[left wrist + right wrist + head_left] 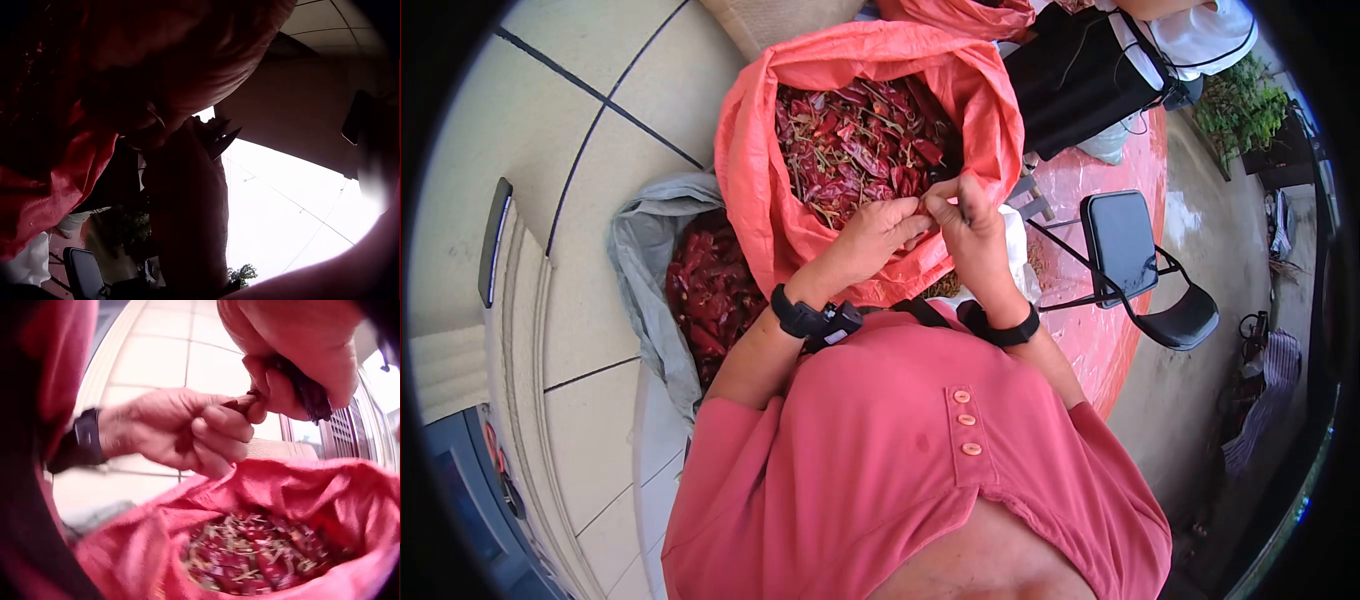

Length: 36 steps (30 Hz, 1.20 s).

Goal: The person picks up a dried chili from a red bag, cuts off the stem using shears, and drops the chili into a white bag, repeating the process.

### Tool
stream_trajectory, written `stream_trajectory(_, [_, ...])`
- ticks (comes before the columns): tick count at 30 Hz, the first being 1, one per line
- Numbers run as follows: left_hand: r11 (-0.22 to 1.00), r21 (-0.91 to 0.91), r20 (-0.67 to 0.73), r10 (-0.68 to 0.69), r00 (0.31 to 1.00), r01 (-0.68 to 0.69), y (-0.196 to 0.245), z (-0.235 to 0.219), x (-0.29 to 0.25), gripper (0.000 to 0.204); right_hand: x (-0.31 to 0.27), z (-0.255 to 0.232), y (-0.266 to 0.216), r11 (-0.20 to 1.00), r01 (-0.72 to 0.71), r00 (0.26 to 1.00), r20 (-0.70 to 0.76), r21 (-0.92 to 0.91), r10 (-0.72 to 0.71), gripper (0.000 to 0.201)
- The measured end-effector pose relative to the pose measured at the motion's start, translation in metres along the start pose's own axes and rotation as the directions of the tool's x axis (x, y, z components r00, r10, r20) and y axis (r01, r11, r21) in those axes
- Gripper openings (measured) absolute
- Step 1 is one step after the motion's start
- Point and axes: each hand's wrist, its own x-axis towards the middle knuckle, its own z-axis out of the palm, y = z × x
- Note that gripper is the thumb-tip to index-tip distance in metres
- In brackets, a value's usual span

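Over a red woven sack [743, 130] of dried red chillies [850, 140], both hands meet at the fingertips. The left hand [872, 238] pinches one end of a small dark red chilli [240, 403], seen in the right wrist view. At its other end are the thumb and fingertips of the right hand [978, 235]. Curled fingers of that hand also grip several dark chillies [303, 387] against the palm; their pointed tips [226, 142] stick out in the left wrist view, where the left hand [187, 56] is in deep shadow.
A grey sack [643, 270] of red chillies stands left of the red one. Black folding chairs [1120, 240] are at the right, on a red sheet [1090, 350]. Another person's dark-clothed legs [1080, 80] are at the top right, near a second red sack [960, 12].
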Motion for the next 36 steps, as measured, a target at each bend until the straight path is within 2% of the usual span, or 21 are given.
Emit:
stream_trajectory(1, [1.000,-0.022,0.017,-0.007,1.000,0.008,-0.003,0.000,-0.002,0.026,0.000,-0.003,-0.002,0.968,-0.149,0.989,0.036,0.202,0.144,0.003])
stream_trajectory(2, [0.999,-0.045,0.034,-0.014,0.999,0.016,-0.007,-0.001,-0.002,0.026,-0.001,-0.005,-0.004,0.874,-0.292,0.956,0.099,0.388,0.275,0.003])
stream_trajectory(3, [0.997,-0.067,0.050,-0.020,0.999,0.023,-0.010,-0.002,-0.003,0.026,-0.001,-0.007,-0.004,0.726,-0.419,0.905,0.185,0.546,0.383,0.005])
stream_trajectory(4, [0.998,-0.060,0.079,-0.016,0.997,0.021,-0.009,-0.005,-0.004,0.026,-0.001,-0.004,-0.001,0.670,-0.442,0.892,0.209,0.597,0.401,0.006])
stream_trajectory(7, [0.995,-0.098,0.103,0.037,0.994,-0.027,-0.011,-0.009,-0.005,0.025,-0.001,-0.007,0.003,0.380,-0.561,0.804,0.376,0.735,0.460,0.007])
stream_trajectory(10, [0.995,-0.096,0.152,0.016,0.988,-0.001,-0.005,-0.012,-0.008,0.025,-0.001,-0.011,0.014,0.232,-0.628,0.743,0.483,0.743,0.464,0.007])
stream_trajectory(13, [0.967,-0.247,0.168,-0.025,0.985,0.067,-0.016,-0.006,-0.008,0.025,-0.002,-0.007,0.009,0.466,-0.582,0.799,0.364,0.666,0.478,0.008])
stream_trajectory(16, [0.833,-0.553,0.066,0.039,0.997,0.004,-0.010,0.001,-0.008,0.025,-0.003,-0.002,0.002,0.715,-0.460,0.888,0.252,0.527,0.385,0.010])
stream_trajectory(19, [0.864,-0.503,0.100,0.032,0.995,0.023,-0.010,-0.003,-0.006,0.026,-0.001,0.001,0.002,0.784,-0.375,0.926,0.233,0.495,0.295,0.010])
stream_trajectory(22, [0.899,-0.419,0.163,-0.061,0.985,0.125,-0.022,-0.008,-0.002,0.025,-0.002,-0.002,0.010,0.769,-0.401,0.916,0.221,0.498,0.334,0.009])
stream_trajectory(25, [0.929,-0.363,0.132,-0.019,0.991,0.066,-0.024,-0.007,0.000,0.024,-0.001,-0.001,0.012,0.817,-0.363,0.931,0.202,0.447,0.304,0.008])
stream_trajectory(28, [0.880,-0.424,0.179,-0.151,0.972,0.215,-0.040,-0.005,0.001,0.026,-0.001,0.012,0.021,0.893,-0.139,0.988,0.127,0.428,0.092,0.009])
stream_trajectory(29, [0.852,-0.473,0.163,-0.164,0.973,0.223,-0.044,-0.003,0.001,0.025,0.000,0.011,0.019,0.993,0.071,0.994,0.075,0.100,-0.078,0.012])
stream_trajectory(30, [0.822,-0.521,0.149,-0.178,0.973,0.230,-0.044,0.000,0.002,0.025,0.002,0.010,0.015,0.932,0.265,0.964,0.083,-0.247,-0.253,0.015])
stream_trajectory(31, [0.788,-0.569,0.134,-0.193,0.972,0.235,-0.043,0.003,0.001,0.024,0.003,0.009,0.012,0.721,0.415,0.903,0.152,-0.555,-0.402,0.019])
stream_trajectory(34, [0.662,-0.710,0.080,-0.263,0.962,0.240,-0.030,0.009,0.001,0.024,0.008,0.008,0.012,0.684,0.473,0.867,0.158,-0.555,-0.472,0.018])
stream_trajectory(35, [0.654,-0.730,0.094,-0.192,0.977,0.198,-0.033,0.008,0.001,0.024,0.009,0.008,0.013,0.672,0.493,0.854,0.161,-0.552,-0.495,0.018])
stream_trajectory(36, [0.643,-0.750,0.105,-0.119,0.987,0.157,-0.036,0.007,0.003,0.025,0.009,0.011,0.013,0.910,0.311,0.949,0.039,-0.273,-0.313,0.013])
